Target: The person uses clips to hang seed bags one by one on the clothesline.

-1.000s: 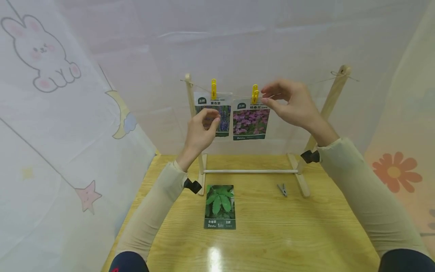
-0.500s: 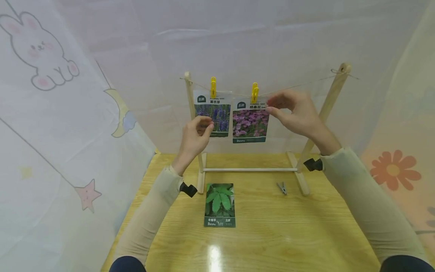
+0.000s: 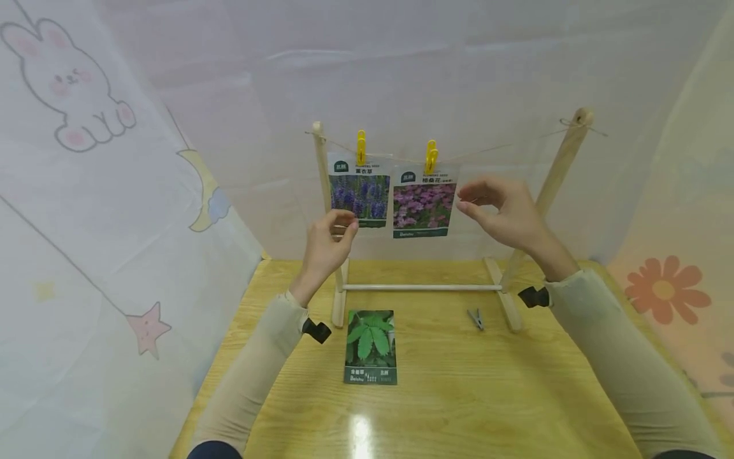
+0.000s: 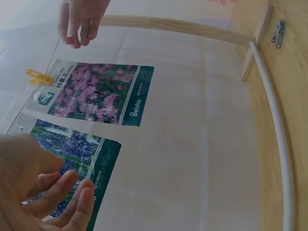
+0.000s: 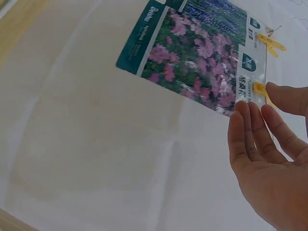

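Two seed packets hang side by side from a string, each under a yellow clothespin. The packet with purple flowers [image 3: 369,191] hangs on the left from its clothespin [image 3: 361,148]. On the right, the packet with pink flowers [image 3: 423,207] hangs from another clothespin [image 3: 431,157]. My left hand [image 3: 323,252], fingers loosely bent and holding nothing, overlaps the purple packet's lower left; whether it touches cannot be told. My right hand [image 3: 507,213] is just beside the pink packet's right edge, fingers relaxed, nothing between them, as the right wrist view [image 5: 269,159] also has it.
A wooden rack [image 3: 564,153] with a white lower bar [image 3: 421,287] carries the string. On the wooden table [image 3: 447,395] lie a green-leaf seed packet [image 3: 371,347] and a grey clothespin [image 3: 476,319]. Printed cloth [image 3: 172,268] closes in the back and sides.
My right hand has come away from the string beside the right clothespin and moved down and right. The left hand has lowered slightly. Both packets stay hanging.
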Demonstrator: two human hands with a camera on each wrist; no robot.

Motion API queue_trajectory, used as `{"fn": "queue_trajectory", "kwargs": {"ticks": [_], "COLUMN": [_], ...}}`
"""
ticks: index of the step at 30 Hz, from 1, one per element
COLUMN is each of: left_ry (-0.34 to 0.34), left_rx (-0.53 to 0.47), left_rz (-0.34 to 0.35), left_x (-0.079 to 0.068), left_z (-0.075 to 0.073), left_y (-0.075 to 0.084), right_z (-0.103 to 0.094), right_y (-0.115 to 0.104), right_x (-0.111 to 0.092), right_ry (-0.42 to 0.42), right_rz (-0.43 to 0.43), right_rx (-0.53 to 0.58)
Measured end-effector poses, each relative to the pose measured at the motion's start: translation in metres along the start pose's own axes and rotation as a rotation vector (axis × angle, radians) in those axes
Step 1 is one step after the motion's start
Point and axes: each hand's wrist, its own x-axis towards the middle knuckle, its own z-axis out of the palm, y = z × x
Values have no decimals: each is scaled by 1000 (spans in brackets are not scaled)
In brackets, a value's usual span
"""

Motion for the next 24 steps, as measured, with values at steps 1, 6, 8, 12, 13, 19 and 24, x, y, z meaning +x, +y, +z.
{"fn": "queue_trajectory", "kwargs": {"ticks": [1, 6, 8, 12, 13, 19, 24], "left_ry": [1, 10, 13, -4, -10, -41, -52], "left_rx": [-4, -8, -1, 8, 8, -4, -2], "left_rz": [3, 11, 17, -3, -13, -52, -63], "left_x": [-1, -4, -5, -11, -12, -20, -22], "left_z": [1, 7, 10, 13, 14, 15, 17], "left_y": [-3, -17, -22, -23, -23, -17, -20], "right_z": [1, 5, 7, 8, 9, 9, 14], "right_y": [3, 18, 24, 31, 32, 34, 41], "right_x": [-2, -12, -17, -27, -29, -43, -53], "right_ry": [3, 11, 23, 48, 54, 56, 42], "right_rz": [-1, 1, -5, -11, -7, 86, 150], "right_rx": [1, 12, 5, 18, 23, 56, 62]}}
